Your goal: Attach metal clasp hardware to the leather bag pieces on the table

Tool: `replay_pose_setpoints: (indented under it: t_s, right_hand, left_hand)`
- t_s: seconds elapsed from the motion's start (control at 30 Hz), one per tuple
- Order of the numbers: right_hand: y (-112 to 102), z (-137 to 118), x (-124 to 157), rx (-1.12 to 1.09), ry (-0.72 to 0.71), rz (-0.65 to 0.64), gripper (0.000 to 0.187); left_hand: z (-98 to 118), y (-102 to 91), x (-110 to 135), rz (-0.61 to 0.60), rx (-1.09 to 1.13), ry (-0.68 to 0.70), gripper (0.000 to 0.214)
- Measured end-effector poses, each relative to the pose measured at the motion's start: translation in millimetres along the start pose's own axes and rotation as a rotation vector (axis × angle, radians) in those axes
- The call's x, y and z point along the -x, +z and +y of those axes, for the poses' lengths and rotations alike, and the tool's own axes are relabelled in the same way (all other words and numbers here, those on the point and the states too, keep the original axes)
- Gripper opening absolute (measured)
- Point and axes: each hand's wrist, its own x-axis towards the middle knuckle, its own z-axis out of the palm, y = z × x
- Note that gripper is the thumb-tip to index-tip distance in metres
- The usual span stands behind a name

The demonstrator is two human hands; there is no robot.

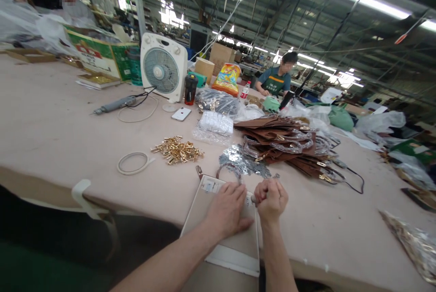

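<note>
A flat beige bag piece [235, 255] with a white band lies at the table's front edge and hangs partly over it. A curved handle [229, 168] and a small brown tab with a metal fitting [199, 171] stick out at its far end. My left hand [227, 208] rests on the piece with its fingers stretched out. At the piece's right far corner, my right hand [271, 197] is closed in a fist. A pale rounded end shows at its left and a small metallic bit above it; most of what it holds is hidden.
Gold metal fittings [177, 150] and thin silver plates [243, 160] lie in piles beyond the piece. Brown bag parts [289, 142] are stacked to the right. A tape roll [132, 163], power screwdriver [114, 105], phone [181, 114] and fan [164, 67] stand or lie leftward. A co-worker [276, 78] sits opposite.
</note>
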Motion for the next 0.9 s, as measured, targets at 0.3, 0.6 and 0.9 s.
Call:
replay_pose_setpoints:
  t_s: [0.3,0.6,0.9]
  right_hand:
    - [0,23,2,0.124,0.125,-0.019,0.047]
    - [-4,24,18,0.038,0.007,0.195,0.043]
    - [1,22,22,0.064,-0.029,0.23,0.041]
  left_hand:
    - [1,-0.5,-1,0.023,0.036,-0.01,0.069]
    - [-8,-2.0,6,0.115,0.152,-0.003,0.076]
    - [-52,-35.8,30,0.17,0.236,-0.079,0.035]
